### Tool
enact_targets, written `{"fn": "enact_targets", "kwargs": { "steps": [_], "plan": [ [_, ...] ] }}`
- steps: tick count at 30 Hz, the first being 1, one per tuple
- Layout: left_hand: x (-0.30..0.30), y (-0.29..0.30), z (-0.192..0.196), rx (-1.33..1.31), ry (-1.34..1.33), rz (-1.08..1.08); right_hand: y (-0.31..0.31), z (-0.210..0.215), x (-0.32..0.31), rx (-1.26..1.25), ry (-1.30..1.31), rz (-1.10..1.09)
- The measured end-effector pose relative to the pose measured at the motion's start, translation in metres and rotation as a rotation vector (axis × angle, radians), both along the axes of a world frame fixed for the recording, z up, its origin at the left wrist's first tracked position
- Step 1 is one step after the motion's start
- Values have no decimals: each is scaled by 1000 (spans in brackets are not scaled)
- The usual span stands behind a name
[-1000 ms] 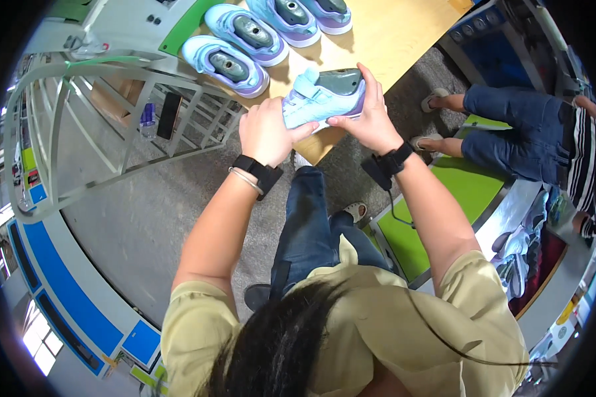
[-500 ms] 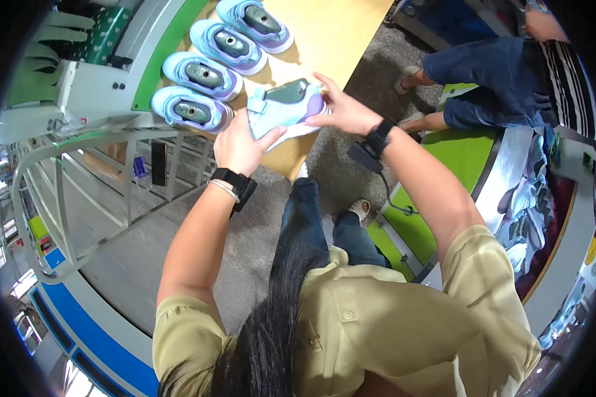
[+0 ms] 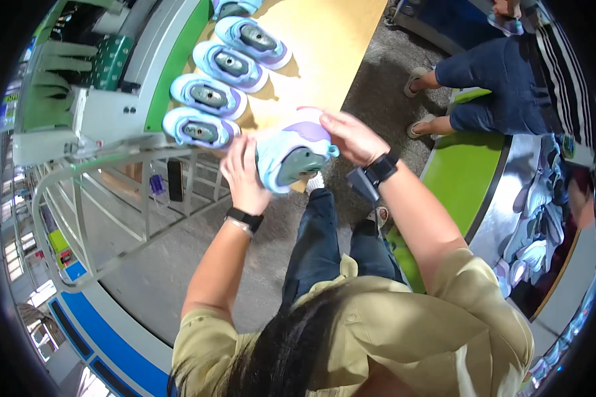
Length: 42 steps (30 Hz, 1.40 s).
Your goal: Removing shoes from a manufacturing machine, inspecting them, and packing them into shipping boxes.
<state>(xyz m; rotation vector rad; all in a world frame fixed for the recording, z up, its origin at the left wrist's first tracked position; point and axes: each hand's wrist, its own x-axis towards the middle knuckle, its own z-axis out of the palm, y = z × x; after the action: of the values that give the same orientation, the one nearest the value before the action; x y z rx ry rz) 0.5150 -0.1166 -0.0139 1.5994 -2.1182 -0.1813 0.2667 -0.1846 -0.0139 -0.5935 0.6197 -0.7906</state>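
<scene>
A light blue and purple shoe point(image 3: 306, 135) with a grey-green last point(image 3: 301, 165) in its opening is tilted in front of me, above the near end of the wooden table point(image 3: 331, 46). My left hand point(image 3: 246, 173) is closed against its left side, the fingers partly hidden by the shoe. On the other side my right hand point(image 3: 356, 137) grips it near the purple, white-edged end, thumb on the outside. Left of the held shoe, several matching shoes point(image 3: 202, 129) stand in a slanting row on the table, each with a last inside.
A grey metal rack point(image 3: 146, 192) stands at the left, next to a green-edged machine point(image 3: 112, 119). At the right are a green bench point(image 3: 467, 175) and a pile of blue shoe parts point(image 3: 536, 218). A co-worker in a striped top point(image 3: 566, 86) stands beyond it, holding a shoe point(image 3: 504, 25).
Both hands have turned the shoe, so the last's opening now faces toward me and its purple end points away. The shoe has come nearer; the whole view has shifted slightly.
</scene>
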Motion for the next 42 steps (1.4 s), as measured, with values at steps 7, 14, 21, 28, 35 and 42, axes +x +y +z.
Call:
{"fn": "enact_targets", "kwargs": {
  "steps": [7,14,21,28,35,42],
  "plan": [
    [-4,27,7,183,-239,23,-5,-32,-24,-848,993,47],
    [-13,-16,-3,240,288,544,-8,0,51,-678,1254,144],
    [52,-12,-29,441,793,308,-18,-20,42,-829,1095,158],
    [56,7,-50,644,1431,357,-4,-12,34,-1038,1194,-10],
    [22,-18,23,518,958,406,-14,33,12,-1585,1318,555],
    [-13,-168,100,405,1149,210,-20,74,-56,-145,609,-96]
  ]
}}
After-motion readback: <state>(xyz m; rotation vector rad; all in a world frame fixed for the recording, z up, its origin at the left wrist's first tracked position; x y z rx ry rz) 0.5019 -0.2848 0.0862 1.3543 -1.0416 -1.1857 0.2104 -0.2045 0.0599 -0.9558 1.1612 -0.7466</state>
